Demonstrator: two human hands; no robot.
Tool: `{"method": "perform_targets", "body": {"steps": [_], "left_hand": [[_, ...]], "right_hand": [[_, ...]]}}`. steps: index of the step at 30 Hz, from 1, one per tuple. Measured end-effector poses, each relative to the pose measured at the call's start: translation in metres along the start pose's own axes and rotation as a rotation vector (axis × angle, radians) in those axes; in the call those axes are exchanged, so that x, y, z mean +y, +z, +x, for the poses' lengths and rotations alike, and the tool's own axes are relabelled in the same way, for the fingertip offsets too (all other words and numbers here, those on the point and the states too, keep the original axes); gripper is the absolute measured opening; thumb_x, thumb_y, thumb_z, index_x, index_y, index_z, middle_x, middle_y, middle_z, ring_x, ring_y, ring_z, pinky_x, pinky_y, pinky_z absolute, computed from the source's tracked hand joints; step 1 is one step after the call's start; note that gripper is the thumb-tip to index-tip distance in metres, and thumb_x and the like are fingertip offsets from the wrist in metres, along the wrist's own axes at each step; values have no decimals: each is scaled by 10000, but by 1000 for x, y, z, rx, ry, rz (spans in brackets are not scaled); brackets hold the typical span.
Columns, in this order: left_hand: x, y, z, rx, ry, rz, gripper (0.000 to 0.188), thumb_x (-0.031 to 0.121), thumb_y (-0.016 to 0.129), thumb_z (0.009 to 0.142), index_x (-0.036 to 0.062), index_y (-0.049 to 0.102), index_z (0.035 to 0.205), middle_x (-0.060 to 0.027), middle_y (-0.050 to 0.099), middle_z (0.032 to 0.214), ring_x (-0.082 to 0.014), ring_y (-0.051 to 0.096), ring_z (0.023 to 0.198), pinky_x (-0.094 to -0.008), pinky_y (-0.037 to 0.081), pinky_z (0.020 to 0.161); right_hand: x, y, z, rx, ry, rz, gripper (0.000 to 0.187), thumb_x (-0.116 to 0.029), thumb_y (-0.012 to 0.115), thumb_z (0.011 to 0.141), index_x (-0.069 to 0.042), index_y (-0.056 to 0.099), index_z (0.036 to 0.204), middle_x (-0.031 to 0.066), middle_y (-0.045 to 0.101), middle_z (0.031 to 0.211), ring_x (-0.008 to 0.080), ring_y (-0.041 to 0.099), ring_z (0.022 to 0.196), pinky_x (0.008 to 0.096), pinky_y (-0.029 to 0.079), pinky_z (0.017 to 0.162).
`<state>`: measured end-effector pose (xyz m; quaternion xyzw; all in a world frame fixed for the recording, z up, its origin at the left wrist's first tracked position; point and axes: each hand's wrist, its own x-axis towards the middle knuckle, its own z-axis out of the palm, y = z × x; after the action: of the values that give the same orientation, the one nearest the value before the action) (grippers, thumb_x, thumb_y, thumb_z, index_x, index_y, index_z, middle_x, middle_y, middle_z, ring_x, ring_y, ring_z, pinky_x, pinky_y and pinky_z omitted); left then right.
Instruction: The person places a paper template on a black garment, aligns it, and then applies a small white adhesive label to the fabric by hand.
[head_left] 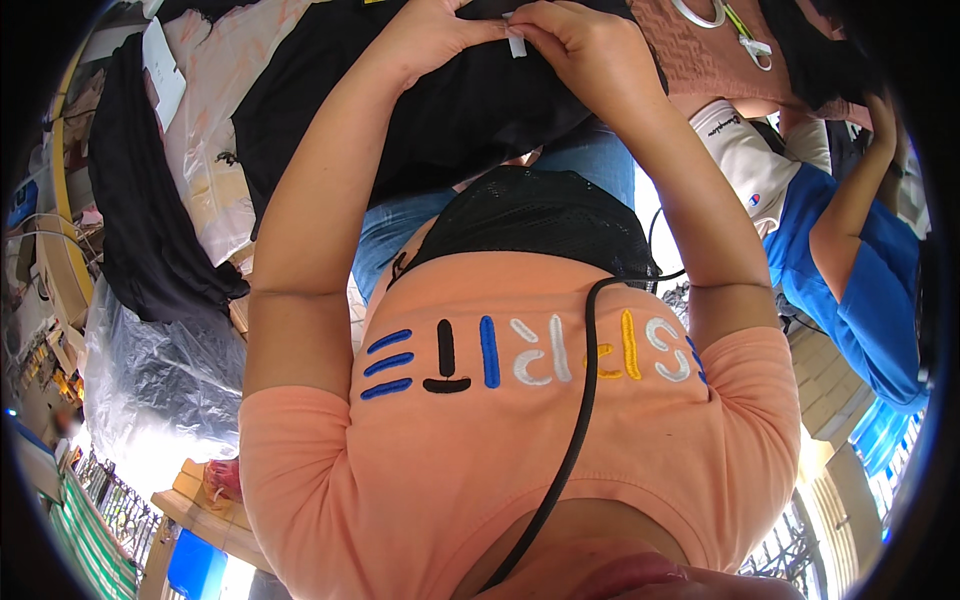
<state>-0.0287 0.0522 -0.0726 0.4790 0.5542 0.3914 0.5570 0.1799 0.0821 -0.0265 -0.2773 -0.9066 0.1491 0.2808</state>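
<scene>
The head view showed both forearms reaching up to the top edge of the picture, where the two hands met over a black garment [450, 110]. The left hand [425, 35] rested on the cloth with its fingers curled and pressed down on the fabric. The right hand [575, 45] was closed in a pinch on a small white tag [516, 42], which sat just at the top edge of the garment between the two hands. The garment lay spread below the hands. To its left lay a pale peach cloth in clear wrapping [215, 120] and another black garment [140, 200]. To the right, a knitted pink garment [690, 50] lay near the top edge. A second person in a blue shirt [850, 270] stood at the right.
</scene>
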Motion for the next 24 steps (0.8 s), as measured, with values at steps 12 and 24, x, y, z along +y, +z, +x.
{"method": "perform_targets", "body": {"steps": [12, 24], "left_hand": [[12, -2, -3, -41, -107, 4, 261, 191, 839, 859, -23, 781, 996, -63, 754, 910, -120, 676, 818, -269, 540, 747], [9, -1, -1, -23, -50, 48, 243, 209, 831, 871, 0, 787, 987, -36, 743, 902, -103, 656, 832, -267, 523, 760]], "right_hand": [[12, 0, 0, -18, -69, 51, 127, -136, 655, 922, -29, 712, 962, 173, 730, 892, 366, 713, 806, 437, 570, 718], [4, -6, 10, 8, -96, -45, 102, -129, 683, 919, -35, 675, 957, 144, 690, 899, 347, 699, 754, 403, 564, 679]]}}
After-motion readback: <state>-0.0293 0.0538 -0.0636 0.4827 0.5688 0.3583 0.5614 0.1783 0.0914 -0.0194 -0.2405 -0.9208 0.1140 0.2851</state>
